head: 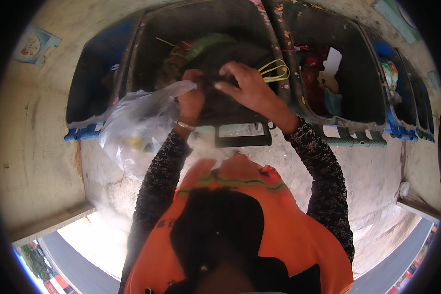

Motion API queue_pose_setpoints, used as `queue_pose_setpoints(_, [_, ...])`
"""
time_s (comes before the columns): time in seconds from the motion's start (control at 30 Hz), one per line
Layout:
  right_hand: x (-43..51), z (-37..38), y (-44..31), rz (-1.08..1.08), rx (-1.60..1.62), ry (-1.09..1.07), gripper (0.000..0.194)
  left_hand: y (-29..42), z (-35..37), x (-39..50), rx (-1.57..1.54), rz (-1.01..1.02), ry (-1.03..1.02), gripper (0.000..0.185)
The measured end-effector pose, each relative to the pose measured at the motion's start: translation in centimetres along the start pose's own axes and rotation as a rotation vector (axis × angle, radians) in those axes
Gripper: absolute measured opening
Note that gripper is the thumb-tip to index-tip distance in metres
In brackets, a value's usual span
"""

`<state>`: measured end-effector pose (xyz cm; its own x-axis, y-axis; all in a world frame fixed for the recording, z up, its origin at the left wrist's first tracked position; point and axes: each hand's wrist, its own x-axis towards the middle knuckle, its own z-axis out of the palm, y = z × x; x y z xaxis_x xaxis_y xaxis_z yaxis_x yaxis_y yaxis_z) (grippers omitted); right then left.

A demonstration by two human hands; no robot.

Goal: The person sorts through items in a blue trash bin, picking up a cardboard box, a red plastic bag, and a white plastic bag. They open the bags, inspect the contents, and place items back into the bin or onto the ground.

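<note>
Both my hands are over an open dark wheeled bin (134,66) with rubbish in it. My left hand (192,97) has a translucent plastic bag (139,128) hanging at its wrist side, with a yellowish item showing through. A dark item, too blurred to name, lies between the hands. My right hand (248,86) is just to the right, thumb and index finger a little apart near that dark item; whether they pinch it is unclear. Yellow strapping loops (279,70) lie at the bin's right side, and a green thing (209,46) lies deeper inside.
To the right stands another open bin (343,119) holding red waste and a white piece (332,61). A blue bin (92,128) stands left, and more bins (402,130) line the far right. Pale walls (33,132) flank both sides; a road (77,270) shows behind me.
</note>
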<state>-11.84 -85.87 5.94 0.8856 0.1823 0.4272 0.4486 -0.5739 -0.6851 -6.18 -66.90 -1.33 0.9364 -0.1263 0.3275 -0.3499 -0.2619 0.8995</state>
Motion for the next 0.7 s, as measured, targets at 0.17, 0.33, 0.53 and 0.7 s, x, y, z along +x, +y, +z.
queue_pose_setpoints(0.17, [1.4, 0.3, 0.7, 0.044, -0.289, 0.024, 0.041, 0.8, 0.9, -0.7, -0.182, -0.099, -0.036, 0.013])
queue_pose_setpoints(0.33, [1.7, 3.2, 4.0, 0.023, -0.243, -0.163, 0.033, -1.8, 0.4, -0.6, 0.02, 0.084, -0.048, 0.011])
queue_pose_setpoints(0.53, [2.8, 3.2, 5.6, 0.089, -0.262, 0.003, 0.024, -0.3, 0.1, -0.5, 0.046, 0.061, -0.144, 0.01])
queue_pose_setpoints(0.7, [8.4, -5.8, 11.8, 0.302, -0.595, 0.192, 0.018, -0.7, -2.6, -4.5, 0.231, 0.033, -0.281, 0.012])
